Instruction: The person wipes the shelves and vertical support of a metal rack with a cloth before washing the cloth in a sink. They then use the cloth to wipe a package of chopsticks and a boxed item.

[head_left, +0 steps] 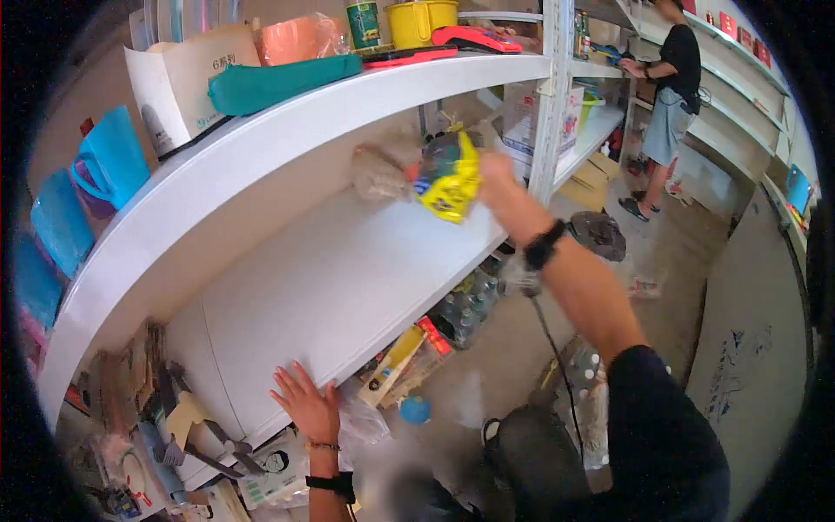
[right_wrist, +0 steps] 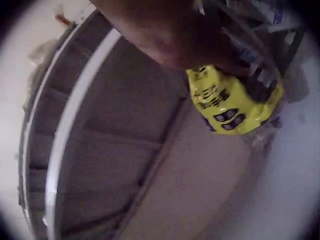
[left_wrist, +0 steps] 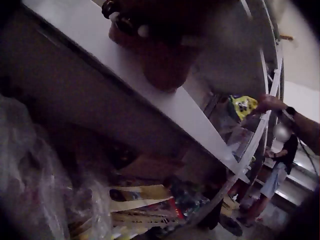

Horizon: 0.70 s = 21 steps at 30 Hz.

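My right hand (head_left: 500,183) grips a yellow plastic packet (head_left: 457,191) with dark print, held over the far end of the white shelf board (head_left: 304,270). Dark contents show beside the yellow part. In the right wrist view the packet (right_wrist: 220,105) hangs just below the hand, whose fingers are partly hidden. Close by, against the back wall, is a blurred, pale brown bag (head_left: 380,174). My left hand (head_left: 310,404) rests with fingers spread on the near front edge of the same board; the left wrist view shows that hand (left_wrist: 165,65) dark and close up.
An upper shelf (head_left: 365,96) carries a white carton (head_left: 187,83), a teal pouch (head_left: 283,84) and a yellow pot (head_left: 420,22). Blue jugs (head_left: 126,157) hang at left. A white upright post (head_left: 550,113) stands right of the packet. Another person (head_left: 674,78) stands at far shelves. Boxes and bottles (head_left: 470,309) lie below.
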Motion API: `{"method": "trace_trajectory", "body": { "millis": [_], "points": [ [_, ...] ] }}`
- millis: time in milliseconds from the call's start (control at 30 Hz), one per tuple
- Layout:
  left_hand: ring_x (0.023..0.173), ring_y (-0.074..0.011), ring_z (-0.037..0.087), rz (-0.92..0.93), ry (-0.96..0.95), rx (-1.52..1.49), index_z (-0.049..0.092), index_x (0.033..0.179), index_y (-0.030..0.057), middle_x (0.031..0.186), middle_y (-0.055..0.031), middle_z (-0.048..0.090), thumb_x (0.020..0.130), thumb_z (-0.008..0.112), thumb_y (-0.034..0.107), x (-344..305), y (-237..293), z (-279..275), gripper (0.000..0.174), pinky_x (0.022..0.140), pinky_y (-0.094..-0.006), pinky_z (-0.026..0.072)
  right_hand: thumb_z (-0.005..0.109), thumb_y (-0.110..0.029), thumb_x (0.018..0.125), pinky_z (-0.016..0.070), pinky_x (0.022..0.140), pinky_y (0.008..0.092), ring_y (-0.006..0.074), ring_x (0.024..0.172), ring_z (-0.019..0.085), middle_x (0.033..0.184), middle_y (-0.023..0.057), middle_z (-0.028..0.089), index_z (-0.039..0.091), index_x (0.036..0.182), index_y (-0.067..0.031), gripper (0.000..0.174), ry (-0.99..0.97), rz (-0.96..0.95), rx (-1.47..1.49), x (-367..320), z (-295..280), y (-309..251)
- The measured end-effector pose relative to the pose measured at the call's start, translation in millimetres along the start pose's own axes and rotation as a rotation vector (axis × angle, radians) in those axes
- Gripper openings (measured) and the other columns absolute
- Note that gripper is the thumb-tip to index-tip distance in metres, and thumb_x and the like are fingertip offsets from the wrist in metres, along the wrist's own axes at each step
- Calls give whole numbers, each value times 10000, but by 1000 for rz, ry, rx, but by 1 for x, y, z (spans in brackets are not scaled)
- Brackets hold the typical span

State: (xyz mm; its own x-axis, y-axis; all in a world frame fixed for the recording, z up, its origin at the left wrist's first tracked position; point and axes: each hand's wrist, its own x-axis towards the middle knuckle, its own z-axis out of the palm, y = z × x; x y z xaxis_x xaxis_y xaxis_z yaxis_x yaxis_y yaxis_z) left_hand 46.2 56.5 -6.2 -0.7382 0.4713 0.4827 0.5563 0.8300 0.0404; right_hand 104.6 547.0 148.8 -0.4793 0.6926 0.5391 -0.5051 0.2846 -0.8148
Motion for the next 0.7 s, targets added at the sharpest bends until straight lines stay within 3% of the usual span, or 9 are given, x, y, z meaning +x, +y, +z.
{"method": "trace_trajectory", "body": {
  "millis": [33, 67, 200, 300, 400, 500, 567, 600, 700],
  "points": [
    [1354, -404, 156, -6, 8, 9, 249, 1400, 5, 1440, -288, 179, 831, 549, 417, 1, 1, 0, 764, 1085, -562, 83, 537, -199, 892, 497, 637, 435, 273, 726, 600, 802, 114, 601, 551, 971, -12, 204, 304, 385, 410, 5, 48, -17],
    [1355, -405, 154, 1, 9, 7, 250, 1400, 6, 1441, -288, 178, 832, 547, 422, 0, 0, 1, 764, 1085, -562, 82, 555, -219, 889, 486, 741, 417, 259, 821, 598, 886, 99, 614, 538, 1106, -7, 304, 234, 473, 392, -4, 82, -27],
    [1356, -407, 150, 24, 7, 27, 255, 1399, 7, 1444, -284, 174, 834, 545, 432, -1, -2, 3, 765, 1084, -562, 81, 596, -219, 869, 421, 896, 392, 209, 998, 550, 1052, 74, 605, 478, 1256, -21, 450, -84, 402, -21, -79, 86, -55],
    [1361, -392, 148, 30, 17, 55, 253, 1401, 9, 1449, -271, 181, 834, 547, 435, -1, -2, 5, 768, 1085, -558, 80, 580, -154, 877, 398, 947, 329, 153, 1079, 520, 1147, 75, 588, 503, 1241, -15, 397, -270, 158, -416, -158, -5, -89],
    [1366, -367, 158, -6, -64, 123, 242, 1406, 13, 1450, -258, 196, 842, 535, 449, 1, -3, 5, 771, 1083, -562, 85, 572, -106, 861, 443, 872, 280, 161, 993, 568, 1084, 95, 615, 540, 1180, 8, 340, 21, 227, -602, -256, -120, -132],
    [1365, -341, 180, 16, -129, 323, 208, 1420, 32, 1461, -184, 233, 908, 431, 457, 3, -4, 11, 702, 1075, -564, 134, 600, -119, 839, 470, 819, 296, 178, 949, 591, 1057, 123, 621, 522, 1190, 14, 383, 528, 425, -909, -391, -248, -144],
    [1355, -334, 214, 118, 96, 406, 219, 1423, 58, 1446, -181, 268, 911, 416, 472, 4, -24, 39, 688, 1053, -577, 184, 651, -172, 805, 481, 799, 316, 198, 942, 598, 1054, 150, 617, 475, 1207, 53, 493, 718, 484, -946, -488, -305, -138],
    [1352, -337, 220, 107, 69, 411, 226, 1421, 60, 1444, -182, 272, 913, 413, 474, 6, -16, 32, 682, 1050, -573, 196, 665, -204, 800, 468, 838, 329, 219, 998, 579, 1106, 171, 592, 432, 1222, 83, 560, 586, 500, -973, -538, -334, -133],
    [1346, -344, 232, 106, 51, 410, 236, 1419, 63, 1442, -184, 275, 917, 413, 474, 2, -14, 28, 673, 1045, -566, 214, 720, -210, 774, 403, 941, 350, 252, 1128, 481, 1249, 174, 478, 258, 1378, 26, 796, 625, 919, -931, -597, -322, -127]
  ]
}}
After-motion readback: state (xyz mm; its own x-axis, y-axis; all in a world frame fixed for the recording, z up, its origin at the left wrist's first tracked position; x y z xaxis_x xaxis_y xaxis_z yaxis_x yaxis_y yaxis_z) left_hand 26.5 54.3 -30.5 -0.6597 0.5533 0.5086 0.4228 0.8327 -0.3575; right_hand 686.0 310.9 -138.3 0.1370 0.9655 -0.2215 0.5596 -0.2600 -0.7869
